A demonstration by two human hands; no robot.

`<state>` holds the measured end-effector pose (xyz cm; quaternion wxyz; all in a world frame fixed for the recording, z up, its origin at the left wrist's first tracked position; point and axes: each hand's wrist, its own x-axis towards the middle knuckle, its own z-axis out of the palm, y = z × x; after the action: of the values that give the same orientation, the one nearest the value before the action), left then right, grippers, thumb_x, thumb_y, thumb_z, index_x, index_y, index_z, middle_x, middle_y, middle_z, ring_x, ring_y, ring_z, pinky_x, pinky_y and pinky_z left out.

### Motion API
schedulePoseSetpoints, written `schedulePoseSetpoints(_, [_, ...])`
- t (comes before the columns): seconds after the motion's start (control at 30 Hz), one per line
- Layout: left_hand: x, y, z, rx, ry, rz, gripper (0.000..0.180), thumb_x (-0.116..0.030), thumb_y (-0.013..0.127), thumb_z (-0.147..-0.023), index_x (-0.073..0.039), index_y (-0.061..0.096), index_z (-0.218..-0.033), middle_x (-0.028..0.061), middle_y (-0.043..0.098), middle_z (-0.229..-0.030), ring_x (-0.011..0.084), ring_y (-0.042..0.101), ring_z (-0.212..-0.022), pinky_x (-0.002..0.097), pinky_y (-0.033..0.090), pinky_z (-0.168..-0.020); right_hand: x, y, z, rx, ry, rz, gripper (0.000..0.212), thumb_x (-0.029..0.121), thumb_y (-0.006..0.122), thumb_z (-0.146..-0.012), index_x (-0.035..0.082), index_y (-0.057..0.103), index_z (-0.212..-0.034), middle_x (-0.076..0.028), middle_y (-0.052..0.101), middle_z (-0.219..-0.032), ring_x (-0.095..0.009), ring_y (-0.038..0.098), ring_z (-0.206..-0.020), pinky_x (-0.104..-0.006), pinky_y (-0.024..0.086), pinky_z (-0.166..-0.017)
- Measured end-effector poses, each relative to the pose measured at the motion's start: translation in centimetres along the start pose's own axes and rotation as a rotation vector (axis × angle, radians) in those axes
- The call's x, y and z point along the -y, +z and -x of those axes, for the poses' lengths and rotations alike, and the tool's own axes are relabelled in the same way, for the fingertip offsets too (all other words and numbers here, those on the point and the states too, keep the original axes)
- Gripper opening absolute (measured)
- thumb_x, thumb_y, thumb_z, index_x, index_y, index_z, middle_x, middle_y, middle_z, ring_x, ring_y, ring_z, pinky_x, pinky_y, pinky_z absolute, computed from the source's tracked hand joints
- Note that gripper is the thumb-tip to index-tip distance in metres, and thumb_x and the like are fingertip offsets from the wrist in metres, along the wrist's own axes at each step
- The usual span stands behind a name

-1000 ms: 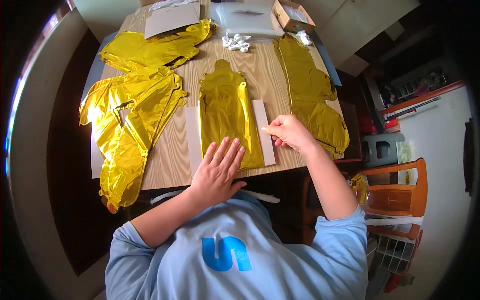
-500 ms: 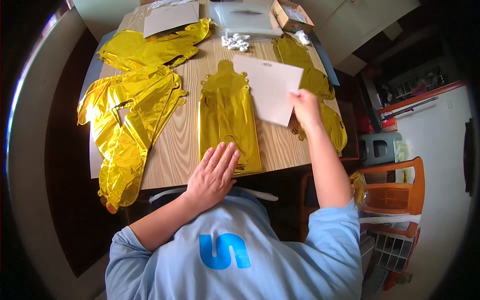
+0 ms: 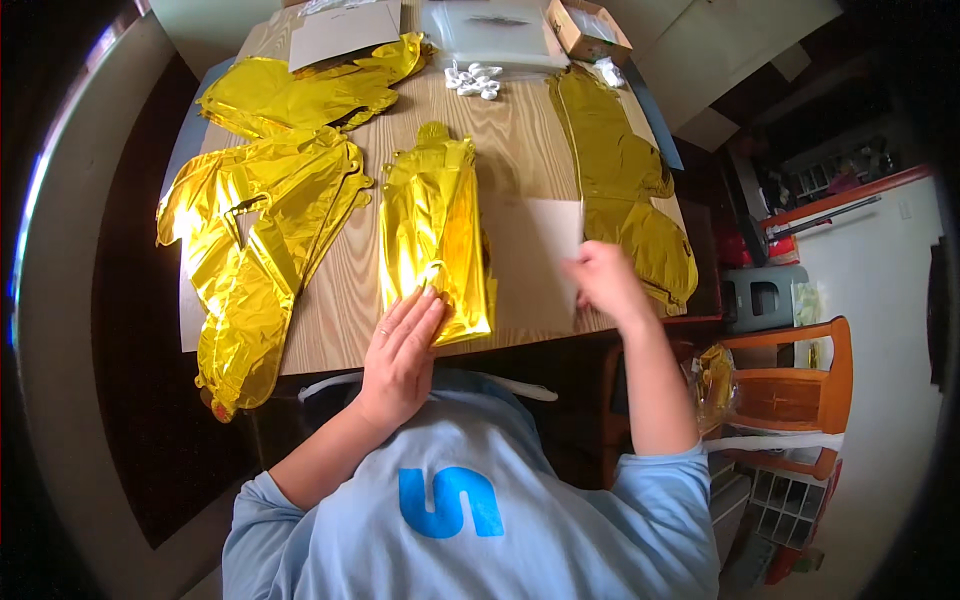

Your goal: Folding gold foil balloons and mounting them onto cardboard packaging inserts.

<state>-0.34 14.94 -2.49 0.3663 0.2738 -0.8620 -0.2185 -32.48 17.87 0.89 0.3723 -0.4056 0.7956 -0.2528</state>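
Note:
A folded gold foil balloon (image 3: 432, 225) lies lengthwise in front of me on the wooden table. My left hand (image 3: 398, 345) rests on its near end, fingers stretched out flat. Just right of it is a pale cardboard sheet (image 3: 535, 250), blurred by motion. My right hand (image 3: 605, 285) pinches the sheet at its right edge. Whether the sheet's left side reaches under the foil, I cannot tell.
Loose gold foil balloons lie at the left (image 3: 265, 225), far left (image 3: 300, 95) and right (image 3: 625, 170). Farther back are another cardboard sheet (image 3: 345, 35), small white bundles (image 3: 472, 80), clear plastic bags (image 3: 490, 35) and a small box (image 3: 588, 32). A wooden chair (image 3: 790, 395) stands at the right.
My right hand has brought the cardboard sheet nearer to me and lower. The folded balloon has shifted left and looks narrower, and my left hand has moved slightly left with it.

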Motion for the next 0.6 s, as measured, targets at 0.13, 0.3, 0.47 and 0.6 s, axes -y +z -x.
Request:
schedulePoseSetpoints(0.13, [-0.4, 0.9, -1.3, 0.124, 0.137, -0.277, 0.048, -0.009, 0.064, -0.089, -0.001, 0.059, -0.136, 0.0170, 0.058, -0.143, 0.0370, 0.051, -0.137, 0.0500, 0.038, -0.115, 1.3, 4.2, 0.4, 0.038, -0.248, 0.180, 0.021, 0.016, 0.070, -0.092, -0.001, 0.063, -0.083, -0.007, 0.066, -0.063, -0.014, 0.063, -0.052, -0.0330, 0.049, -0.049])
schedulePoseSetpoints(0.3, [-0.5, 1.4, -1.3, 0.264, 0.145, -0.261, 0.057, -0.024, 0.070, -0.089, -0.001, 0.056, -0.139, 0.0198, 0.053, -0.147, 0.0378, 0.050, -0.136, 0.0501, 0.039, -0.113, 2.6, 3.2, 2.2, -0.210, -0.343, 0.381, 0.021, 0.021, 0.072, -0.091, 0.002, 0.064, -0.087, -0.013, 0.068, -0.070, -0.023, 0.068, -0.061, -0.0366, 0.053, -0.060])
schedulePoseSetpoints(0.47, [0.5, -1.4, -2.5, 0.362, 0.082, -0.151, 0.076, -0.044, 0.075, -0.084, -0.002, 0.052, -0.143, 0.0217, 0.042, -0.155, 0.0404, 0.037, -0.145, 0.0537, 0.030, -0.118, 2.5, 3.6, 4.9, -0.360, -0.434, 0.252, 0.021, 0.021, 0.072, -0.091, 0.003, 0.063, -0.095, -0.018, 0.071, -0.085, -0.039, 0.069, -0.080, -0.0480, 0.054, -0.071])
schedulePoseSetpoints(0.6, [3.8, -3.2, -4.0, 0.381, 0.034, -0.320, 0.078, -0.046, 0.069, -0.088, -0.005, 0.045, -0.150, 0.0231, 0.036, -0.159, 0.0420, 0.028, -0.150, 0.0564, 0.020, -0.122, 1.8, 3.9, 7.1, -0.394, -0.358, 0.187, 0.023, 0.023, 0.072, -0.093, 0.002, 0.063, -0.088, -0.017, 0.069, -0.075, -0.037, 0.069, -0.071, -0.0457, 0.053, -0.064])
